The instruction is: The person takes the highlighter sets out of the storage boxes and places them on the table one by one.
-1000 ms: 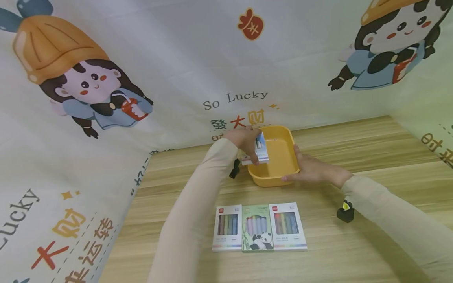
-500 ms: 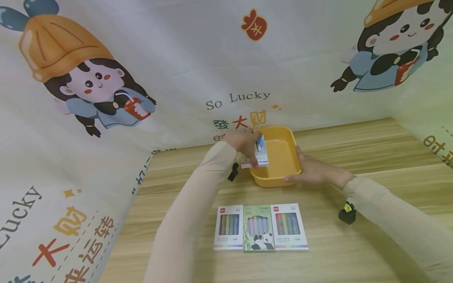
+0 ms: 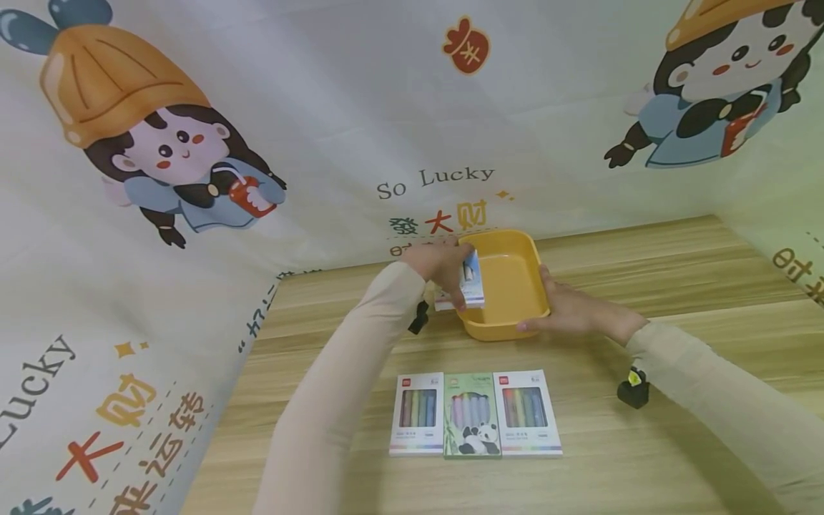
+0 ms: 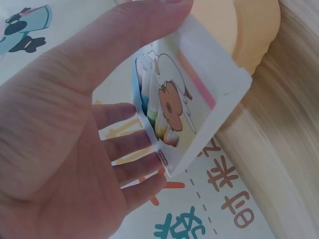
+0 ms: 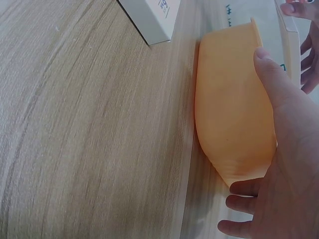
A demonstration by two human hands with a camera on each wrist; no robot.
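My left hand (image 3: 439, 266) pinches a white box of coloured pens (image 4: 174, 99) between the thumb and fingertips; a cartoon and a cut-out window show on its face. The box is tilted and overlaps the left rim of a yellow plastic bin (image 3: 508, 286) in the head view. My right hand (image 3: 569, 306) grips the bin's right side, with the thumb at the near corner and the fingers along the wall. On the table in front of the bin lie a white pen box (image 3: 417, 415), a green panda box (image 3: 473, 415) and another white box (image 3: 529, 413), side by side.
The wood-grain table (image 3: 618, 286) meets a printed cloth backdrop (image 3: 341, 129) just behind the bin. More of this cloth rises on the left and right. A black wrist device (image 3: 633, 388) hangs below my right sleeve.
My left hand has lowered the pen box slightly towards the near side, over the bin's left rim. My right hand keeps its grip, and the three boxes lie as before.
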